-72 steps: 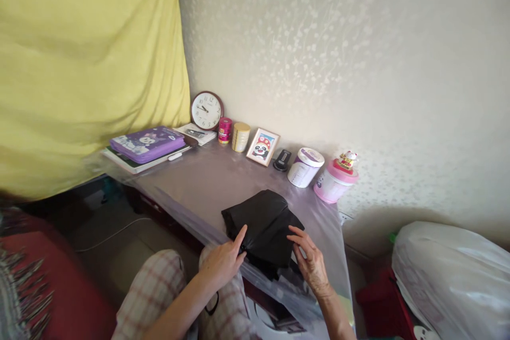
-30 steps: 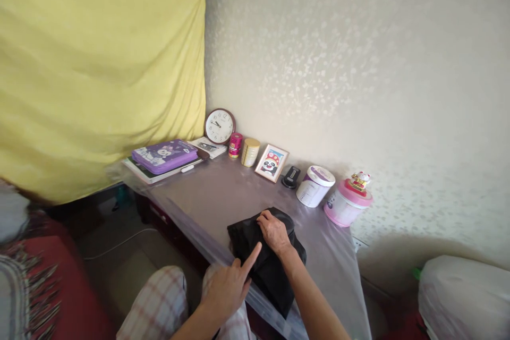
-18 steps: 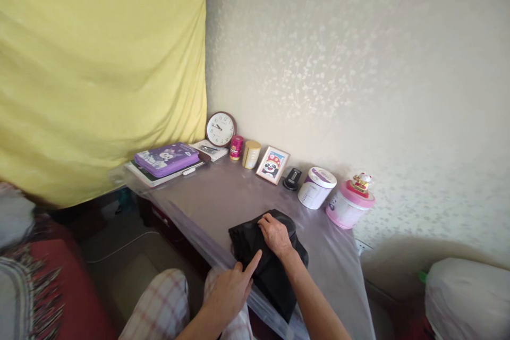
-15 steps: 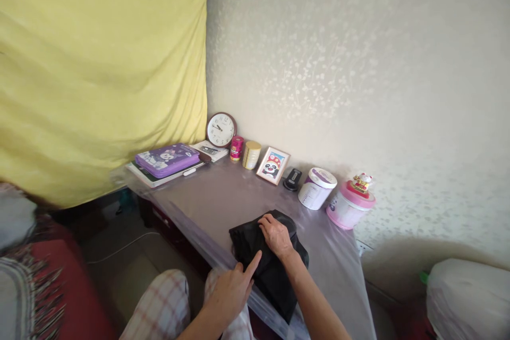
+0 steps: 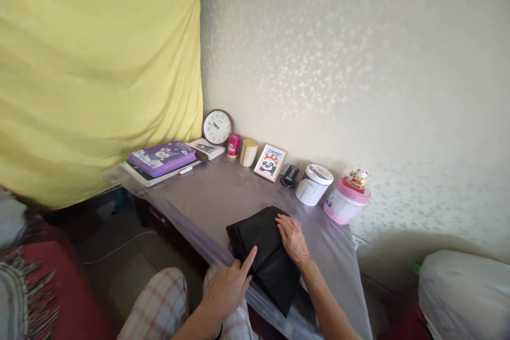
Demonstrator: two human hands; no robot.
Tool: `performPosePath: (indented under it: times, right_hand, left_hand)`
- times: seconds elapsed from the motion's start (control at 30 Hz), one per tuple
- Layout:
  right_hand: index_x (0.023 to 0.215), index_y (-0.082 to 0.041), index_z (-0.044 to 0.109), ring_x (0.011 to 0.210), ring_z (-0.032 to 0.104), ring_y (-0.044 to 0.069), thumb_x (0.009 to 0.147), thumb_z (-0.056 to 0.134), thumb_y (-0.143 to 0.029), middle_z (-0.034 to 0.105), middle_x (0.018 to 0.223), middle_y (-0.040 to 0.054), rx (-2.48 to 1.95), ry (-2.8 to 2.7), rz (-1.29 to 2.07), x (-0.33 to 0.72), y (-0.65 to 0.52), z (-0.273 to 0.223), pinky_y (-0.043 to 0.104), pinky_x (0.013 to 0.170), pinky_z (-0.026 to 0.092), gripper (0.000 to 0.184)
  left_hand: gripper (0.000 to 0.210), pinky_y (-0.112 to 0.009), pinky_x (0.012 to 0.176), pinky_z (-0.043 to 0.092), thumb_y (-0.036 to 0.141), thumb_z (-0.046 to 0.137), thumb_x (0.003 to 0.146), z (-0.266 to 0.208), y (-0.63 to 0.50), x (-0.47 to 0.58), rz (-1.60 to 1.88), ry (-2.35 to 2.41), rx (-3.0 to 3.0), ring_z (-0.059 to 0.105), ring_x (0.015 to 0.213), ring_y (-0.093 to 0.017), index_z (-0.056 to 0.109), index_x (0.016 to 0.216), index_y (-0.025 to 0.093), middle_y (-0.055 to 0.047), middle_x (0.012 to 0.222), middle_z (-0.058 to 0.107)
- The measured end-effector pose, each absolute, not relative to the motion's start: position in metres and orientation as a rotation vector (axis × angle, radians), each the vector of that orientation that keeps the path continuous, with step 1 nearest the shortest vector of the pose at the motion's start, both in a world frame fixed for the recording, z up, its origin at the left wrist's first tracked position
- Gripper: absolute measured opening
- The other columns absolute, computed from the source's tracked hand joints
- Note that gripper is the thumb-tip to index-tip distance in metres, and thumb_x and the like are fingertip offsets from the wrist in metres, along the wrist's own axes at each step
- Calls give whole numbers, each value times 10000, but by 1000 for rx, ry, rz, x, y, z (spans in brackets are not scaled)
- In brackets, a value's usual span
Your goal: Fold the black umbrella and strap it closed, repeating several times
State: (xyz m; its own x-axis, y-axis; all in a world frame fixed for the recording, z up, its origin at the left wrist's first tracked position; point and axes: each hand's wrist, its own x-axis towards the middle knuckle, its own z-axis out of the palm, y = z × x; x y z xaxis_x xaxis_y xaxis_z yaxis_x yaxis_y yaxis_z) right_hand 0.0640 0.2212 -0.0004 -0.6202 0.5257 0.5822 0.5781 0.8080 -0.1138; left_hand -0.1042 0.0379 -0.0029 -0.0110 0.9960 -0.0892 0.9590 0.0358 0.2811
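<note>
A folded black cloth (image 5: 258,241) lies on the table, one corner reaching over the near edge; whether it is a garment or a bag I cannot tell. My left hand (image 5: 227,288) is at the cloth's near left side, index finger stretched out onto the fabric. Its other fingers are bent and partly hidden, with no grip on the cloth showing. On the cloth's right side rests my right hand (image 5: 292,238), palm down, fingers spread over the fold. Part of the cloth is covered by that hand and wrist.
The table (image 5: 199,204) has a plastic cover. Along the wall stand a clock (image 5: 217,127), a pink can (image 5: 234,146), a yellow jar (image 5: 249,153), a panda picture frame (image 5: 270,163), a black object (image 5: 289,176), a white tub (image 5: 314,186) and a pink-lidded tub (image 5: 346,202). A purple case (image 5: 163,158) lies left.
My right hand has moved to the right across the cloth, and its fingers have spread. The cloth's right part now lies folded and flatter. My left hand keeps nearly the same pose.
</note>
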Motion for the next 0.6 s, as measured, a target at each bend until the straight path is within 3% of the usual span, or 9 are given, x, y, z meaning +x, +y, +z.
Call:
performPosePath:
  times: [0.2,0.4,0.6]
  right_hand:
    - [1070,-143,633,1018,599,256,943,335,-268,636,1129,153,-1036,-2203,-202,65,249,5,458,871,471,347]
    - [1058,-213,644,1096,560,195,936,411,-257,677,1064,60,-640,-2488,40,46,214,8,406,988,400,267]
    - [1014,-170,661,1086,567,231,936,358,-266,661,1098,113,-989,-2338,-84,47,241,4,439,959,411,328]
  left_hand:
    - [612,-299,694,469,271,367,912,-4,38,-104,216,2049,1985,645,804,-208,64,1441,323,-58,975,637]
    - [604,-306,688,465,276,353,914,-6,38,-106,207,2056,2004,646,795,-214,64,1443,314,-60,971,638]
    - [612,-315,695,472,278,351,915,-8,41,-107,200,2041,2007,649,809,-217,43,1442,322,-57,969,638]
